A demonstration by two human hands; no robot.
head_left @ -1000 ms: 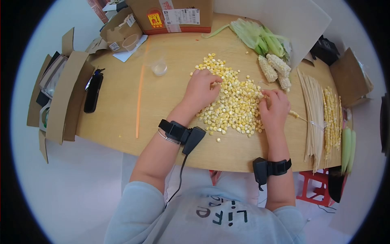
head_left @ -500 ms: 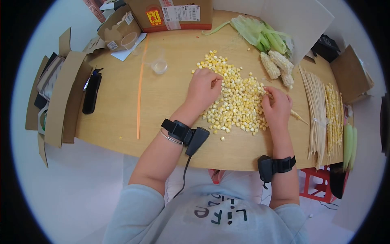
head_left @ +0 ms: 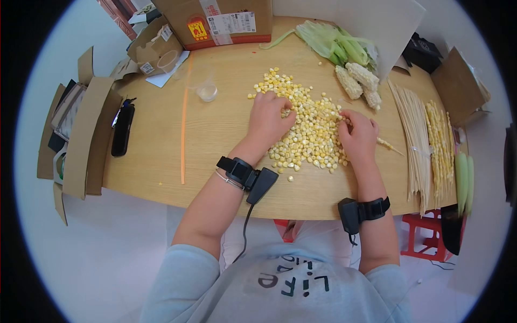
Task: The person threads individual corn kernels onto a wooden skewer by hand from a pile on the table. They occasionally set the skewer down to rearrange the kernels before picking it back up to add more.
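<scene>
Loose yellow corn kernels lie in a wide pile on the wooden table. My left hand is at the pile's left side, its fingers curled closed and the fingertips against the kernels. Whatever they pinch is hidden. At the pile's right edge, my right hand is closed around a thin skewer threaded with kernels. The skewer's pointed end sticks out to the right of the hand, and its middle is covered by the palm and fingers.
A bundle of bare skewers lies on the right, beside several kernel-filled skewers and green corn husks. Stripped cobs and peeled husks are at the back. A clear cup, an orange strip and cardboard boxes are leftward.
The camera view has shifted slightly. Both hands keep nearly the same places at the pile, with the right hand still holding the skewer and the left fingers still among the kernels.
</scene>
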